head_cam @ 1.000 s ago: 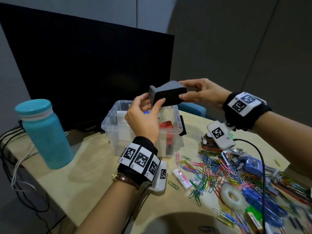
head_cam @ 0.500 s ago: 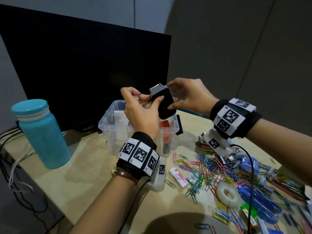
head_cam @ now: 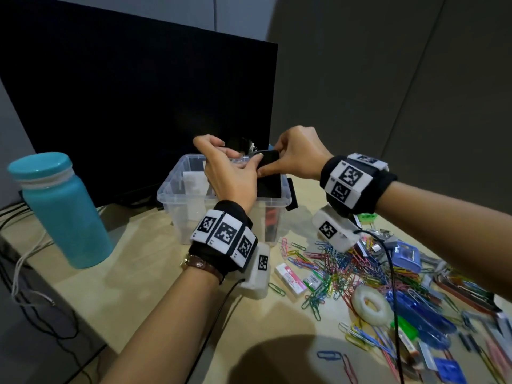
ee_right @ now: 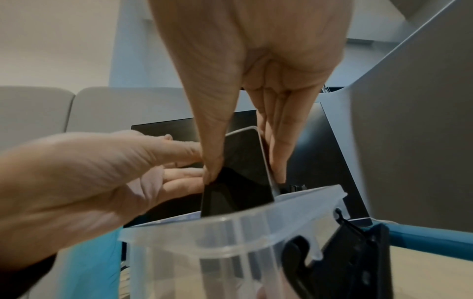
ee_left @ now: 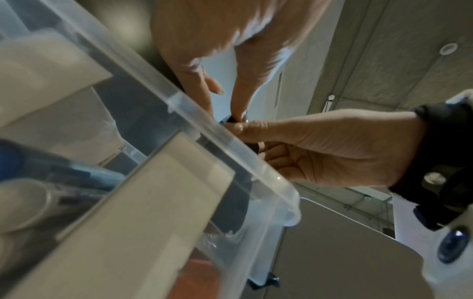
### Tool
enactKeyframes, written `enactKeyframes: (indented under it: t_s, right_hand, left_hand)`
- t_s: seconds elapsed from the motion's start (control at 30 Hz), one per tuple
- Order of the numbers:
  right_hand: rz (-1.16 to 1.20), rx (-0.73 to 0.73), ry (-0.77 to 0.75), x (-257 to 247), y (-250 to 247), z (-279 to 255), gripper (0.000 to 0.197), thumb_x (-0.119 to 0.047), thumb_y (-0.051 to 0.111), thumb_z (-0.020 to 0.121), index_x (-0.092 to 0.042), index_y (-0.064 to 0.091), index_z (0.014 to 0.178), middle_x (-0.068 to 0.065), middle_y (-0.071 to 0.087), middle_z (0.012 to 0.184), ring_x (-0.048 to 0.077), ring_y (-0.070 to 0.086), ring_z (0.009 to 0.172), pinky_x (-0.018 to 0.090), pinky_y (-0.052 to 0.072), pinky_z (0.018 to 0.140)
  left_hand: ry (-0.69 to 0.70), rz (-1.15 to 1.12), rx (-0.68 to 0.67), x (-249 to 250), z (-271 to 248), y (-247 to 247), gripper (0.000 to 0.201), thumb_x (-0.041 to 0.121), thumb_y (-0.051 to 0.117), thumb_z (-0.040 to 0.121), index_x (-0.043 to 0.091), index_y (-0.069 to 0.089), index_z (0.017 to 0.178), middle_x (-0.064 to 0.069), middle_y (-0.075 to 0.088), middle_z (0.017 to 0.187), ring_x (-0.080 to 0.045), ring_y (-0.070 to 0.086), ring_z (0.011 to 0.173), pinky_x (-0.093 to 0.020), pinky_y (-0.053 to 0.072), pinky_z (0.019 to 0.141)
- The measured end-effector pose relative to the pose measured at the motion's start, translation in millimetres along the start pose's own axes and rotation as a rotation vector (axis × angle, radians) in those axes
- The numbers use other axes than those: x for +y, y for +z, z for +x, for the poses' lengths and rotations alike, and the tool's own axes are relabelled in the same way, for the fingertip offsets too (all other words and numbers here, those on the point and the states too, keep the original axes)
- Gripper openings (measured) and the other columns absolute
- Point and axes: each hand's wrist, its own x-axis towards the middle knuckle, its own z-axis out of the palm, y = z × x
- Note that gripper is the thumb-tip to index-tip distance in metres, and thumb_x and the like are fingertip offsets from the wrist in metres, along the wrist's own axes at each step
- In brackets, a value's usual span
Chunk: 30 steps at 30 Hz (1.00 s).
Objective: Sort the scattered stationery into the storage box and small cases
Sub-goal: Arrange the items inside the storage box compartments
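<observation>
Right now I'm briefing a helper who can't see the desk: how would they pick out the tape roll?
Start at the clear storage box in front of the dark monitor, then go to the heap of coloured paper clips on its right. The tape roll lies flat at the heap's near edge, the only white ring with a hole among thin wire clips.

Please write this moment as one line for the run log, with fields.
phase: placing | object: black case, upright, lower end inside clear storage box | right hand: pinches case | left hand: steadies case | paper clips: unsorted on table
</observation>
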Motion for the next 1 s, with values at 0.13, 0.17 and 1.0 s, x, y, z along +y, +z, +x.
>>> enactKeyframes:
  t_s: [0.13, 0.17, 1.0]
  right_hand:
    - [0.023, -0.007, 0.030, -1, 4, 0, 0.050, -0.049, 0.089, 0.056, -0.009, 0.067, 0.076, 0.001, 0.066, 0.077, 0.012, 0.064, 0.070, 0.023, 0.052, 0.053]
    - [0.021, -0.006, 0.026, -1, 4, -1, 0.050, -0.048, 0.089, 0.057, -0.006, 0.069, 0.077, 0.003, 0.068, 0.078, 0.014, 0.065, 0.070, 0.025, 0.054, 0.054]
    - [-0.172, -0.044, 0.202, -1, 31, 37, 0.061, -0.050, 0.087, 0.061, -0.015, 0.039, 0.055, -0.002, 0.041, 0.056, 0.014, 0.038, 0.050, 0.026, 0.030, 0.043]
  left_hand:
    - [-0.021, -0.001, -0.005, -1, -3, -1, 0.063, 0.009, 0.083, 0.072, 0.017, 0.030, 0.105, 0.004, 0.049, 0.084, -0.012, 0.063, 0.065, -0.038, 0.058, 0.072]
    - [-0.021, -0.005, -0.006, -2, -4, 0, 0.062, 0.009, 0.083, 0.072, 0.017, 0.030, 0.105, 0.003, 0.049, 0.085, -0.012, 0.063, 0.066, -0.036, 0.058, 0.072]
    - [0.032, 0.865, -0.458, -18, 8, -20, 0.035, 0.018, 0.047, 0.093, 0.010, 0.039, 0.126, -0.014, 0.048, 0.130, -0.029, 0.037, 0.124, -0.038, 0.040, 0.087]
